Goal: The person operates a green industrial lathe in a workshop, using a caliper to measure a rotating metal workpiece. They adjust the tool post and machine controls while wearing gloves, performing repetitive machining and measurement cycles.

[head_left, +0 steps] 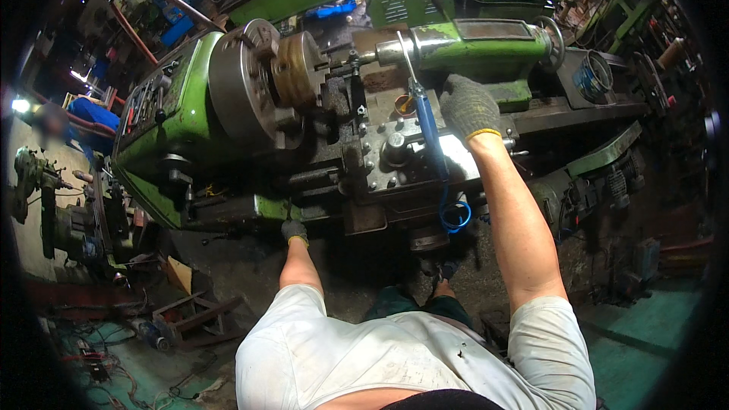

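A green metal lathe spans the view, and a brass-coloured round workpiece [297,70] sits in its large chuck [235,89]. My left hand [294,230], in a grey knitted glove, is closed round a dark lever [288,211] low on the lathe's front. My right hand [468,108], gloved alike, is curled against the tailstock [474,57]; whatever its fingers hold is hidden. Just left of it, a blue air blow gun [429,133] with a long silver nozzle lies across the carriage [383,167]. A tool [357,61] from the tailstock side points at the workpiece.
A coiled blue hose [456,216] hangs at the carriage front. The tailstock handwheel [553,39] stands at the far right, with a tin bucket [592,76] beyond it. Metal scrap and a frame [205,315] lie on the floor at left. Another green machine [402,6] stands behind.
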`<state>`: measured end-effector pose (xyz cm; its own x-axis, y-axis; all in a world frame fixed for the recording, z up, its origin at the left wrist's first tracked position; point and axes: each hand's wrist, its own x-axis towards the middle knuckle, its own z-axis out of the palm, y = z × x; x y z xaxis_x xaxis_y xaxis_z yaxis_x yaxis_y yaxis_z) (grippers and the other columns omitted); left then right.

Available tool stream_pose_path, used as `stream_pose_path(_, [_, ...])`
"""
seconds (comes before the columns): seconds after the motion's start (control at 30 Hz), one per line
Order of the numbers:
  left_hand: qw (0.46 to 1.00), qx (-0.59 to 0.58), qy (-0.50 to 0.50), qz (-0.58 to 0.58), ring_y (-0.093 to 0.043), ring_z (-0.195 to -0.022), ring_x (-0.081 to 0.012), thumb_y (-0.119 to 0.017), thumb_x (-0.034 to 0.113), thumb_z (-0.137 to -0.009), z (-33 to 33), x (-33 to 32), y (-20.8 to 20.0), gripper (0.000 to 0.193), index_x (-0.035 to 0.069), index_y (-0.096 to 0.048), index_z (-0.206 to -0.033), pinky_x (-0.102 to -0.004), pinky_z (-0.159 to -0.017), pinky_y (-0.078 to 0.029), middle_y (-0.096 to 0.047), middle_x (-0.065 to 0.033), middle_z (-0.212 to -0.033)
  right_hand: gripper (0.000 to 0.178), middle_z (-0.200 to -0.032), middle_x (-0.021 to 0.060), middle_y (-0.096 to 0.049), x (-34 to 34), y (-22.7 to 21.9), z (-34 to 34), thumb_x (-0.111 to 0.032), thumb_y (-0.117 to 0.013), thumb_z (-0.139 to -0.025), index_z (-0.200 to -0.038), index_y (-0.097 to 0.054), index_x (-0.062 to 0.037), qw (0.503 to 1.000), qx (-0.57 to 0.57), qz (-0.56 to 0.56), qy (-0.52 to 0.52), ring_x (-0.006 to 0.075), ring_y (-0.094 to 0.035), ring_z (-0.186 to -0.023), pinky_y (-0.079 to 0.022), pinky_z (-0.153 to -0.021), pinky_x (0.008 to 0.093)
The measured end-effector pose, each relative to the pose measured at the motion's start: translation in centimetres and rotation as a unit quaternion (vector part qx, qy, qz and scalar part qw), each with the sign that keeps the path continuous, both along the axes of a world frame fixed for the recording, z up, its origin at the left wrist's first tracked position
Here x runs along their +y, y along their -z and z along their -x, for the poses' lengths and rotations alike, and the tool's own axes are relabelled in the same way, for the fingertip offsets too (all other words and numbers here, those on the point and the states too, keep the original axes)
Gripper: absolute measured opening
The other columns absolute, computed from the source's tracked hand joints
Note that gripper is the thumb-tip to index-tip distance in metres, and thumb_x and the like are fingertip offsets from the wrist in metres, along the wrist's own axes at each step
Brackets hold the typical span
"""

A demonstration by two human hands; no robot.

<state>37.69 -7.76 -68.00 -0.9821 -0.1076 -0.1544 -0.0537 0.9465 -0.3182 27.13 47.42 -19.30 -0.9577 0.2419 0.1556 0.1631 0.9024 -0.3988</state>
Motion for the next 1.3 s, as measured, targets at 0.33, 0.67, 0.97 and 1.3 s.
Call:
stream_pose_path(0.33, [0.996, 0.082, -0.004, -0.037, -0.074, -0.077, -0.0356, -0.056, 0.025, -0.095, -0.2, -0.5, 0.7, 0.027, 0.019, -0.075, -0.078, -0.0484, -0.059, -0.052, -0.079, -0.0120, -0.086, 0.027, -0.117, 0.0198, -0.074, -0.2, -1.1, -0.4, -0.024, -0.066, -0.094, -0.115, -0.073, -0.0099, 0.999, -0.026, 0.026, -0.001, 0.0415, -0.069, -0.114, -0.055, -0.095, 0.0508])
stream_pose_path(0.67, [0.986, 0.067, -0.102, -0.110, -0.072, -0.087, -0.0415, -0.054, 0.028, -0.096, -0.1, -0.1, -0.3, 0.027, 0.014, -0.077, -0.093, -0.0509, -0.070, -0.054, -0.078, -0.0173, -0.097, 0.025, -0.116, 0.0198, -0.074, -0.1, -0.7, -0.2, -0.023, -0.062, -0.096, -0.115, -0.073, -0.0116, 0.999, -0.028, 0.028, -0.001, 0.0419, -0.069, -0.113, -0.055, -0.095, 0.0518])
stream_pose_path(0.97, [0.793, 0.261, -0.378, -0.401, -0.071, -0.100, -0.0475, -0.054, 0.030, -0.097, 0.1, 2.9, -1.0, 0.036, 0.006, -0.077, -0.112, -0.0532, -0.084, -0.055, -0.077, -0.0234, -0.110, 0.025, -0.113, 0.0205, -0.074, 0.2, -0.7, -0.7, -0.023, -0.061, -0.096, -0.113, -0.074, -0.0106, 0.999, 0.006, 0.049, -0.004, 0.0431, -0.069, -0.110, -0.054, -0.093, 0.0519])
stream_pose_path(1.3, [0.843, 0.192, -0.396, -0.308, -0.067, -0.121, -0.0479, -0.059, 0.044, -0.102, -1.4, 3.1, -0.2, 0.056, 0.008, -0.063, -0.144, -0.0547, -0.099, -0.055, -0.065, -0.0224, -0.144, 0.025, -0.110, 0.0205, -0.075, -0.5, -1.1, -1.8, -0.024, -0.061, -0.097, -0.112, -0.073, -0.0087, 0.995, 0.013, 0.096, -0.002, 0.0431, -0.071, -0.106, -0.056, -0.090, 0.0500])
